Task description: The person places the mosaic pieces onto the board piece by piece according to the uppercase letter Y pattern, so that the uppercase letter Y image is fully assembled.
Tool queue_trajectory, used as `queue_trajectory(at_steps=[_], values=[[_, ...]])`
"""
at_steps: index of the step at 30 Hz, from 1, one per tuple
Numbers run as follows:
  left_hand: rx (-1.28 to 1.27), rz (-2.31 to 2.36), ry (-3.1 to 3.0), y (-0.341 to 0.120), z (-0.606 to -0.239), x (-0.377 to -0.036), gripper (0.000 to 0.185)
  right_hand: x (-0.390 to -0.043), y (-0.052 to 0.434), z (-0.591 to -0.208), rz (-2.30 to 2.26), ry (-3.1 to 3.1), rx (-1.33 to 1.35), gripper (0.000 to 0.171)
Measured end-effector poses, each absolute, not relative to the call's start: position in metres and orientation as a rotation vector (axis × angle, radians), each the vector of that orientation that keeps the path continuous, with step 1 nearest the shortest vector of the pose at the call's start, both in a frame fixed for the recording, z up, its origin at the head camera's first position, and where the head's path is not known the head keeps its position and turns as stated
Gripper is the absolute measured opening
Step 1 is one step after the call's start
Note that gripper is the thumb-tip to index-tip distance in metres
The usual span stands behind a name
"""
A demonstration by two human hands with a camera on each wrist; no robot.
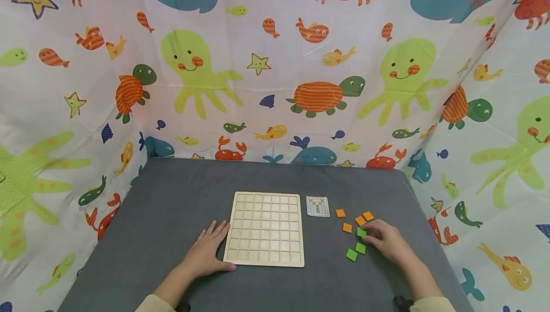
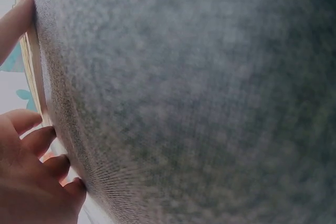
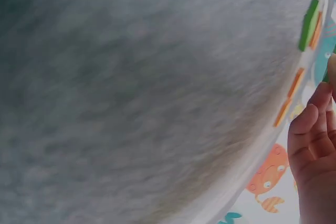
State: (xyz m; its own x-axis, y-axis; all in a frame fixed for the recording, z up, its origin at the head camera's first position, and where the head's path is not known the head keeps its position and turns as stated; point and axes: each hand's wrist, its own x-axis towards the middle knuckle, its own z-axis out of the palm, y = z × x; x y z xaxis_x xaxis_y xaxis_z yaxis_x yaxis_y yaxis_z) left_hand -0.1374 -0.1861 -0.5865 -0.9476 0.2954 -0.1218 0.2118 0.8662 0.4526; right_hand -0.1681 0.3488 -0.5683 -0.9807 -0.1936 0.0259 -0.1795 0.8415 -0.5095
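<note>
A pale wooden grid board (image 1: 264,230) lies on the table. My left hand (image 1: 208,250) rests at its left side, fingers spread along the edge and thumb by the near left corner. In the left wrist view, the left hand's fingertips (image 2: 62,167) lie at the cloth beside the board's edge. My right hand (image 1: 388,241) pinches a green square tile (image 1: 361,232) between thumb and fingers. Two more green tiles (image 1: 360,248) lie just nearer to me. Several orange square tiles (image 1: 347,227) are spread beyond and left of the right hand.
A small card with a printed coloured grid (image 1: 318,206) lies between the board and the tiles. Grey cloth covers the table (image 1: 172,197). A white curtain with sea animals (image 1: 266,88) hangs around its back and sides.
</note>
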Motion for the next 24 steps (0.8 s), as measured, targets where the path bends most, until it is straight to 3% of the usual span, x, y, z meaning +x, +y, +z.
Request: queue_trajectory(at_steps=[24], values=[[0.420, 0.672, 2.805, -0.190, -0.590, -0.138, 0.120, -0.171, 0.279, -0.549, -1.097, 3.007, -0.612, 0.025]])
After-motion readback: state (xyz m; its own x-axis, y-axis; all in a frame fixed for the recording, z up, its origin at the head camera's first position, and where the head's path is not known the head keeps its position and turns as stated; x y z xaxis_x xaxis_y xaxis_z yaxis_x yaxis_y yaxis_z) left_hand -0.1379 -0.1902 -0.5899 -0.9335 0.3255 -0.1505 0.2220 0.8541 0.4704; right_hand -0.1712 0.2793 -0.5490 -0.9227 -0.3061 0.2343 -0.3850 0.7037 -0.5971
